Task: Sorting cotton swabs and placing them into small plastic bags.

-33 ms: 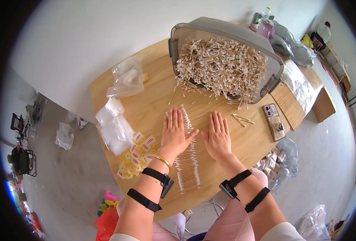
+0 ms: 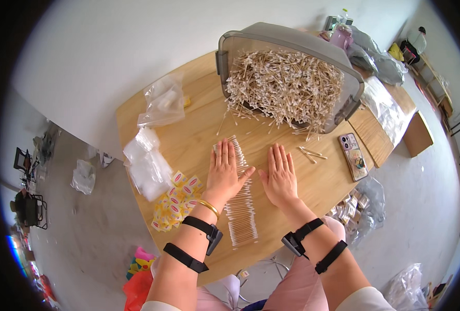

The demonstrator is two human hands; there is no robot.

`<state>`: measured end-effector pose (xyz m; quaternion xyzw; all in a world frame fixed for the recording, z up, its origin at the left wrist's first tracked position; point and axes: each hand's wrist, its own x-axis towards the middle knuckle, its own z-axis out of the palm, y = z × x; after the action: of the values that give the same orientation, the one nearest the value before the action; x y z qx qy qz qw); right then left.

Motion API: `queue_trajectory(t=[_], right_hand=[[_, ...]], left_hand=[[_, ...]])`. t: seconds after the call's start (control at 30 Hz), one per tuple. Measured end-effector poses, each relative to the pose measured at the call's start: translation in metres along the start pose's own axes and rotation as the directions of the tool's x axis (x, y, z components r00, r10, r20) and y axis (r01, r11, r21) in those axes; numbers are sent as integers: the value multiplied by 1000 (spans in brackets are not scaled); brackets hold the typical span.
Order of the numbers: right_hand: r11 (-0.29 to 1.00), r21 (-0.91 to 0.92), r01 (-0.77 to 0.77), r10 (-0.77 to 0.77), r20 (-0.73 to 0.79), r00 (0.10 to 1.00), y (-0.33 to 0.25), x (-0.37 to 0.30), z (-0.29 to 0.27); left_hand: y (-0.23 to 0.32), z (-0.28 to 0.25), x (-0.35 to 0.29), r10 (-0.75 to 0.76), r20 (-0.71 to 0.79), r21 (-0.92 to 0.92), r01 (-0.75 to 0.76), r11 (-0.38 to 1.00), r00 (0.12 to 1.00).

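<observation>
My left hand (image 2: 225, 175) lies flat, palm down, over the upper left part of a long, ladder-like row of cotton swabs (image 2: 242, 217). Its fingers point away from me and the thumb crosses the row. Just right of the row, my right hand (image 2: 280, 179) rests flat on the wooden table (image 2: 199, 119), fingers stretched and holding nothing. Swabs under the left palm are hidden. Beyond both hands, a grey translucent bin (image 2: 358, 85) lies tipped on its side, its mouth toward me, with a large heap of swabs (image 2: 287, 85) spilling out at the lip.
Several loose swabs (image 2: 312, 154) and a phone (image 2: 353, 157) lie to the right. At left are yellow-and-white small labels (image 2: 175, 205), stacked clear bags (image 2: 147, 163) and another plastic bag (image 2: 165, 101). A cardboard box (image 2: 418, 135) stands beyond the right edge; a person (image 2: 414, 44) is far off.
</observation>
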<state>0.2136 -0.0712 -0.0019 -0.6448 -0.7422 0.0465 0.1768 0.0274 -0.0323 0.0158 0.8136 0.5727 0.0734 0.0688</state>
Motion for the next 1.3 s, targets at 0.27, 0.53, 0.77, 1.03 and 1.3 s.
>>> queue_trajectory(t=[0.27,0.53,0.77,1.03,1.3], right_hand=[[999,-36,-3,2,-19,1000,1,-1,-2],[934,352,-64,102,-90,991,5,7,1],[558,828,58,-7,-65,998,-54,10,12],[514,855,67,91,-132,987,-39,8,17],[879,467,-96,154,-87,984,-14,-17,-10]], left_hand=[[14,-5,-30,163,10,31,-164,986,987],[6,-16,-41,-216,-295,-646,-27,763,931],[8,15,-60,-333,-184,-897,-20,441,925],[6,14,-57,-332,-212,-915,-67,399,919],[41,-10,-58,-37,-134,-4,36,999,990]])
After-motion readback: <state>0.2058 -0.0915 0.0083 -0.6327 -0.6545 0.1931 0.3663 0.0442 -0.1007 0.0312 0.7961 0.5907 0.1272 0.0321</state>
